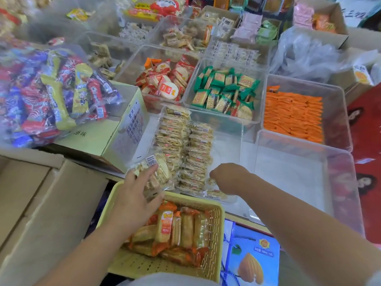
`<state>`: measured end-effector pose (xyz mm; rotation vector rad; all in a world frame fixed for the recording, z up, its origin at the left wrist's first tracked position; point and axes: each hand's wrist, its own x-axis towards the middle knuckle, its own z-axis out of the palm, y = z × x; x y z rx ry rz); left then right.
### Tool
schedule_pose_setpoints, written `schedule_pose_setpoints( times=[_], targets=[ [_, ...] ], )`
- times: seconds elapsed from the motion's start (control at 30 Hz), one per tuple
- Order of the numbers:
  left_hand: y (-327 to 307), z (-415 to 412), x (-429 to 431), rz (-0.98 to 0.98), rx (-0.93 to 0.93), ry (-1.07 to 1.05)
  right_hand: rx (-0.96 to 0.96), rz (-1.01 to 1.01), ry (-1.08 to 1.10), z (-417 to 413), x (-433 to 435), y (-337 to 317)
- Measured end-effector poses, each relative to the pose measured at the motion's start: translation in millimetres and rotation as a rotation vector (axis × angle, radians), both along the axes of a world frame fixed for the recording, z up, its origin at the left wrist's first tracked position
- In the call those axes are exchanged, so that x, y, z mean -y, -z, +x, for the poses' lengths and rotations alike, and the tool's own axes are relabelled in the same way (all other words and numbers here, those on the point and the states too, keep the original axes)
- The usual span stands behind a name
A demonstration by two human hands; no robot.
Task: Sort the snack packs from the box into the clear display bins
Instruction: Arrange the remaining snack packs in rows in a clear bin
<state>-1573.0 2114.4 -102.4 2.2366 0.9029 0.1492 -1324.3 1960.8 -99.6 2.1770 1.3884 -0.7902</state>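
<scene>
Sorting partly done: two rows of pale clear-wrapped snack packs point(185, 145) fill the clear plastic bin's point(241, 129) left half, its right half bare. The left hand point(134, 195) grips a further bundle point(153, 172). The right hand point(228, 178) curls at the row end, its hold hidden.

Basket point(215, 234) front ctr, bin point(225, 151) w/ snack packs point(191, 153) behind it, cardboard box point(37, 203) left, 2nd bin point(288, 172) right.

Bright, even, diffuse light; shadows faint and soft. Mild glare on the clear bins point(341, 178). Wide-angle bowing towards the edges. Blur smears the snack bag point(51, 93) at left and the far top rows; centre moderately sharp.
</scene>
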Motion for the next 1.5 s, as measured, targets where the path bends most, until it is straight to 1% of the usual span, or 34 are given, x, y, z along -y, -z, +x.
schedule_pose_setpoints(
  times=[0.13, 0.3, 0.5, 0.57, 0.63, 0.73, 0.8, 0.87, 0.93, 1.0, 1.03, 1.07, 1.1, 1.13, 1.17, 1.2, 1.23, 1.27, 1.33, 1.37, 1.43, 1.5],
  targets=[
    [2.0, -3.5, -0.8, 0.014, -0.041, 0.007, -0.091, -0.051, 0.013, 2.7, -2.5, 15.7],
    [0.7, -2.8, 0.6, -0.015, -0.057, -0.012, -0.155, -0.023, 0.093, 3.8, -4.7, 23.9],
    [-7.1, 0.1, 2.9, -0.041, -0.06, -0.019, -0.147, -0.141, 0.134, -15.3, -4.5, 37.8],
    [-7.9, -0.1, 2.7, -0.056, -0.065, -0.019, -0.128, -0.173, 0.099, -18.8, -7.4, 39.0],
    [-7.6, -0.5, 2.2, -0.068, -0.065, -0.016, -0.113, -0.181, 0.141, -20.7, -9.2, 40.7],
    [-7.5, -0.5, 0.2, -0.124, -0.035, -0.016, -0.139, -0.17, 0.227, -22.2, -9.3, 40.6],
    [-9.7, -0.5, -0.5, -0.16, 0.03, -0.033, -0.157, -0.149, 0.249, -22.8, -11.7, 39.7],
    [-14.6, -0.8, 2.0, -0.154, 0.114, -0.044, -0.159, -0.122, 0.265, -23.0, -11.9, 28.8],
    [-20.3, -1.9, 4.5, -0.143, 0.164, -0.07, -0.149, -0.065, 0.246, -22.8, -11.3, 9.1],
    [-32.3, -4.0, 8.3, -0.075, 0.23, -0.052, -0.165, 0.085, 0.309, -24.2, -6.3, -10.1],
    [-41.3, -4.5, 11.2, -0.024, 0.268, -0.013, -0.204, 0.226, 0.356, -29.0, -1.6, -21.9],
    [-49.8, -4.4, 14.2, 0.041, 0.303, 0.051, -0.304, 0.402, 0.451, -35.2, 3.6, -32.4],
    [-57.1, -3.4, 17.5, 0.141, 0.327, 0.137, -0.493, 0.573, 0.614, -44.4, 8.9, -43.8],
    [-62.3, -1.7, 21.2, 0.276, 0.345, 0.246, -0.775, 0.687, 0.82, -56.0, 13.8, -55.7],
    [-65.3, 0.6, 25.9, 0.421, 0.364, 0.365, -1.078, 0.726, 0.986, -66.9, 18.8, -65.2],
    [-66.9, 3.2, 30.8, 0.529, 0.377, 0.475, -1.33, 0.727, 1.082, -76.0, 23.1, -70.7],
    [-67.3, 5.5, 35.6, 0.583, 0.373, 0.561, -1.495, 0.727, 1.13, -83.3, 27.5, -73.2],
    [-67.1, 7.3, 40.2, 0.598, 0.353, 0.618, -1.583, 0.762, 1.178, -89.1, 30.8, -73.9],
    [-66.1, 9.1, 48.1, 0.59, 0.299, 0.673, -1.627, 0.892, 1.311, -95.4, 34.7, -72.5],
    [-66.8, 9.6, 50.7, 0.579, 0.288, 0.689, -1.625, 0.952, 1.369, -96.7, 36.7, -71.9],
    [-69.8, 10.8, 52.7, 0.548, 0.319, 0.706, -1.606, 1.024, 1.414, -97.8, 42.1, -68.9],
    [-73.6, 11.2, 54.8, 0.478, 0.373, 0.651, -1.563, 1.082, 1.441, -97.0, 48.2, -64.9]
  ],
)
